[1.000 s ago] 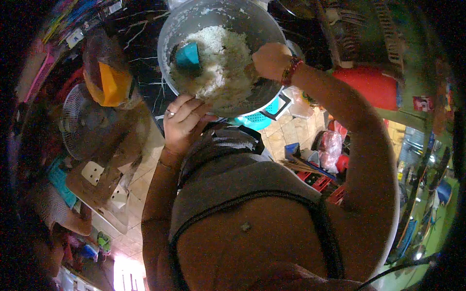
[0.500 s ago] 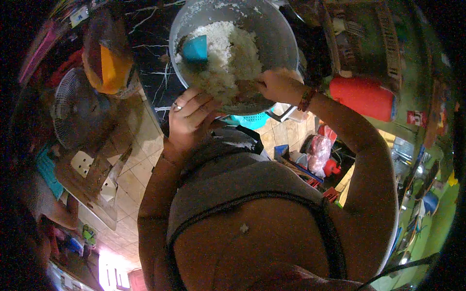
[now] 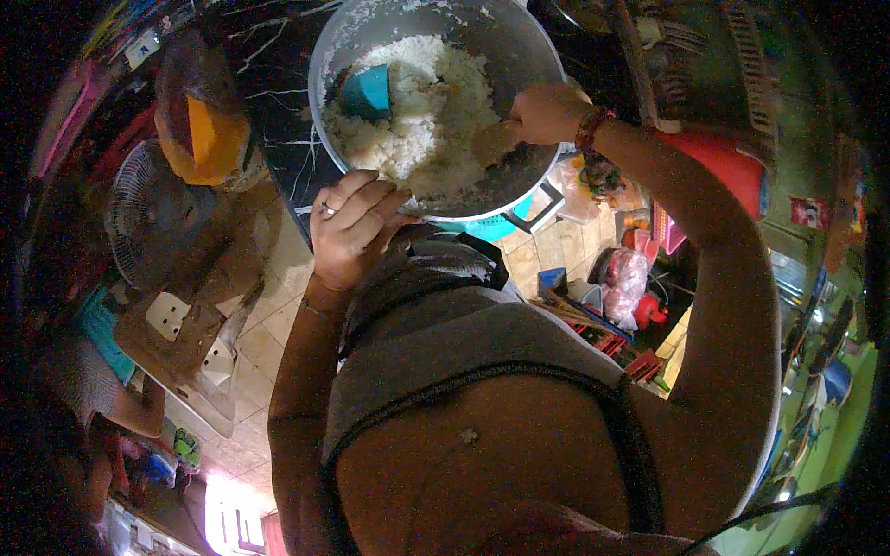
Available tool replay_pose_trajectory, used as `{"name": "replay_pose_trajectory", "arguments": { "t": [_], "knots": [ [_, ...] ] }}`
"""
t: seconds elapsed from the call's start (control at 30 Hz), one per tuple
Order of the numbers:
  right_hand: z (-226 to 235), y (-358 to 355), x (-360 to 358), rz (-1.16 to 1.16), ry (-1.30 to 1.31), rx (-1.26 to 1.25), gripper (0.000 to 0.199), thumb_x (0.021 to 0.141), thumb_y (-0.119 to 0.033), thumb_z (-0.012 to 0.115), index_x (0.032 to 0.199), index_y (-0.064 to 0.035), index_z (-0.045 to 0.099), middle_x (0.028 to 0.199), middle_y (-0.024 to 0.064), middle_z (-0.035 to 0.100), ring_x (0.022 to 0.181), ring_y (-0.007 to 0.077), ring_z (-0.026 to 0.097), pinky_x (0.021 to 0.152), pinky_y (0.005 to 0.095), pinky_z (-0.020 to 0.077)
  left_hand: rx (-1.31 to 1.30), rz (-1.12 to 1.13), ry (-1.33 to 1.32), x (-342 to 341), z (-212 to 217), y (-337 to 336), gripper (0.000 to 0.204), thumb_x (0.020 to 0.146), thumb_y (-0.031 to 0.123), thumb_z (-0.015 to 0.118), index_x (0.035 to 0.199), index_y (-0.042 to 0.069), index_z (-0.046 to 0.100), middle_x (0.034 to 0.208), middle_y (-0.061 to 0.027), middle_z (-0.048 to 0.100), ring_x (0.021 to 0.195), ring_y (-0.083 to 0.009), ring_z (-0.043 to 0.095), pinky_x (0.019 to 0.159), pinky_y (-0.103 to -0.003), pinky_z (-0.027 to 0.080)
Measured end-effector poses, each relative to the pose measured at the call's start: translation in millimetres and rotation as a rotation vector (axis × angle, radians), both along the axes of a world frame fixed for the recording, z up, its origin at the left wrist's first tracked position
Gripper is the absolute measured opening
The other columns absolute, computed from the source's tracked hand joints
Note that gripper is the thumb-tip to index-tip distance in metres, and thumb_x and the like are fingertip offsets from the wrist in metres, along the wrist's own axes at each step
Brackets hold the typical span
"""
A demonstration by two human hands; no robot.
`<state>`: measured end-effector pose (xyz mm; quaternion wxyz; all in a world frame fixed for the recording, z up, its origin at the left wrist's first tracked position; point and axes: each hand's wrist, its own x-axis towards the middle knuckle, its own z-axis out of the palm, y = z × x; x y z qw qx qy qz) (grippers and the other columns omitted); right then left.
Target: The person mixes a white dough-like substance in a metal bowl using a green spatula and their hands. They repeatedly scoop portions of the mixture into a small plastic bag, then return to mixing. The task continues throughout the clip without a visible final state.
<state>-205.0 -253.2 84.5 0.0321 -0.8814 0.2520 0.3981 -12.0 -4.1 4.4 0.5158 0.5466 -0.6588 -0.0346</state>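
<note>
- Rice (image 3: 422, 111), white and heaped, fills a big metal pot (image 3: 519, 51) on the dark marbled table (image 3: 269, 83).
- At far left, an electric fan (image 3: 148, 222) stands over the tiled floor (image 3: 269, 306).
- Left hand (image 3: 352, 227) has its fingers (image 3: 366, 199) curled over the pot's near rim, a ring showing.
- A teal scoop (image 3: 369, 91) lies in the rice.
- Right hand (image 3: 547, 113) is clenched on a spoon (image 3: 491, 144) dug into the rice.
- A red plastic container (image 3: 732, 171) sits to the right.
</note>
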Motion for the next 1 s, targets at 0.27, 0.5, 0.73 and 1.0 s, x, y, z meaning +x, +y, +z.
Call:
{"name": "replay_pose_trajectory", "arguments": {
  "t": [0.27,0.5,0.73,1.0],
  "knots": [
    [-22,34,7,-0.097,-0.198,0.200,0.026,0.080,-0.031,0.057,0.086,-0.0076,0.067,0.076,0.0184,0.064,0.071,0.0361,0.064,0.067,0.0460,0.0502,0.064,0.016,0.106,-6,-2,1,0.032,0.057,0.020,0.079,0.086,0.012,0.069,0.088,-0.0009,0.064,0.092,-0.0217,0.060,0.074,-0.033,0.048],
    [-1,6,27,0.109,-0.219,-0.013,0.019,0.078,-0.024,0.056,0.081,-0.0098,0.068,0.073,0.0152,0.065,0.069,0.0346,0.064,0.063,0.0454,0.0511,0.078,0.074,0.079,-6,1,2,0.034,0.055,0.020,0.079,0.087,0.013,0.069,0.089,0.0003,0.063,0.090,-0.0204,0.059,0.073,-0.032,0.048],
    [-18,9,-1,0.062,-0.105,-0.023,0.021,0.079,-0.023,0.054,0.082,-0.0068,0.068,0.073,0.0203,0.064,0.068,0.0370,0.064,0.065,0.0476,0.0519,0.115,0.063,-0.008,-7,0,6,0.037,0.052,0.019,0.077,0.088,0.015,0.069,0.089,0.0019,0.062,0.092,-0.0181,0.058,0.072,-0.032,0.042],
    [-4,46,14,-0.255,-0.206,0.148,0.030,0.083,-0.032,0.054,0.081,-0.0052,0.068,0.075,0.0205,0.064,0.073,0.0386,0.063,0.070,0.0486,0.0500,0.057,0.045,0.050,-10,-5,3,0.037,0.053,0.016,0.077,0.089,0.014,0.069,0.089,0.0019,0.062,0.090,-0.0184,0.058,0.072,-0.032,0.042]
  ]
}}
